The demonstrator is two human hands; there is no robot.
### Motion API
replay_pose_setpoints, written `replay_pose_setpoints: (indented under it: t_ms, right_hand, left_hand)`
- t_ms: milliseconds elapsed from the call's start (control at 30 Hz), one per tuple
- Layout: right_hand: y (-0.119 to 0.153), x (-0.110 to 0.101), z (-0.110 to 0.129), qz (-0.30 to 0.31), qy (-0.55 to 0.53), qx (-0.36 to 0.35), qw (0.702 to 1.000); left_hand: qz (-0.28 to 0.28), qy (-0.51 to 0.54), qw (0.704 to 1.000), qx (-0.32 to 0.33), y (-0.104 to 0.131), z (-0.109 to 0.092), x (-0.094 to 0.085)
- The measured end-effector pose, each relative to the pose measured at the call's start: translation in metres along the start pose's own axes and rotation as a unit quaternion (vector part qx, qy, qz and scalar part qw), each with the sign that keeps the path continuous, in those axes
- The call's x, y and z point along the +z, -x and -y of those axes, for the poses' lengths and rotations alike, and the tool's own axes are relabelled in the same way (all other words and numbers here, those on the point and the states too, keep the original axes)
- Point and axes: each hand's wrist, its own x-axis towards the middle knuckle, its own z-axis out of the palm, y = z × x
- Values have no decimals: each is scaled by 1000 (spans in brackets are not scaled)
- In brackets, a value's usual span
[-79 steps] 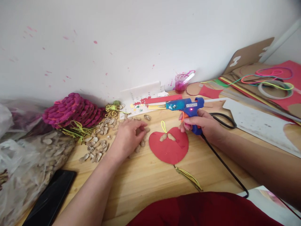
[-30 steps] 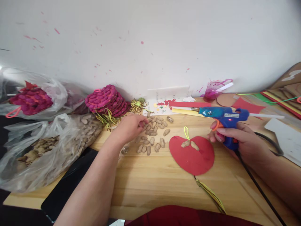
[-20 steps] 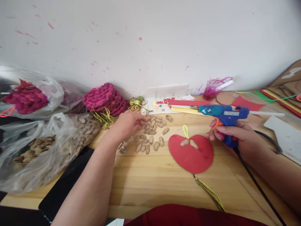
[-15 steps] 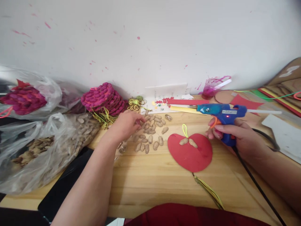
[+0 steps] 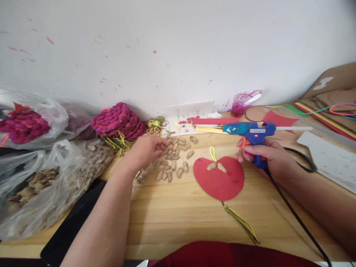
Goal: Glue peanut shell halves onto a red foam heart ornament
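Observation:
My right hand [image 5: 267, 155] is wrapped round the handle of a blue glue gun [image 5: 247, 129], its nozzle pointing left and a white glue stick out of its back. My left hand [image 5: 150, 148] is over the left edge of a spread of peanuts [image 5: 174, 165], fingers curled; whether a peanut is between them is hidden. Between the hands lies a red heart [image 5: 218, 185] with a yellow loop [image 5: 213, 154] at its top and a green-yellow tassel [image 5: 241, 221] below. Two peanuts [image 5: 217, 167] sit on the heart under the loop.
Stacked purple pieces [image 5: 118, 120] and a clear bag of peanuts [image 5: 91, 159] stand at the left, near a black flat object [image 5: 72, 222]. Small stars [image 5: 189, 120] and paper strips [image 5: 217, 121] lie at the back. The gun's black cord [image 5: 294, 215] crosses the right side.
The whole view has shifted, so things appear slightly further left. My left hand remains at the peanuts, and my right hand still holds the glue gun above the heart's right side.

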Motion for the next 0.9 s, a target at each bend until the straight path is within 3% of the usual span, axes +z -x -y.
replay_pose_setpoints:
  t_ms: [433, 567, 633, 767, 833, 900]
  right_hand:
    - [0, 1, 3, 24, 3, -16, 1000]
    - [-2, 2, 1, 25, -9, -17, 1000]
    - [-2, 3, 1, 26, -20, -18, 999]
    - [-3, 3, 1, 32, -31, -18, 999]
    - [-3, 3, 1, 31, -33, -14, 999]
    - [-3, 4, 1, 29, -30, -12, 999]
  left_hand:
    - [10, -14, 1000, -8, -1, -3, -3]
    - [-22, -14, 999, -34, 5, -11, -10]
    - [-32, 42, 998, -24, 12, -28, -11]
    - [-4, 140, 986, 90, 29, -85, 4]
    - [10, 124, 981, 146, 34, -113, 16]
    - [8, 77, 984, 160, 35, -134, 26]
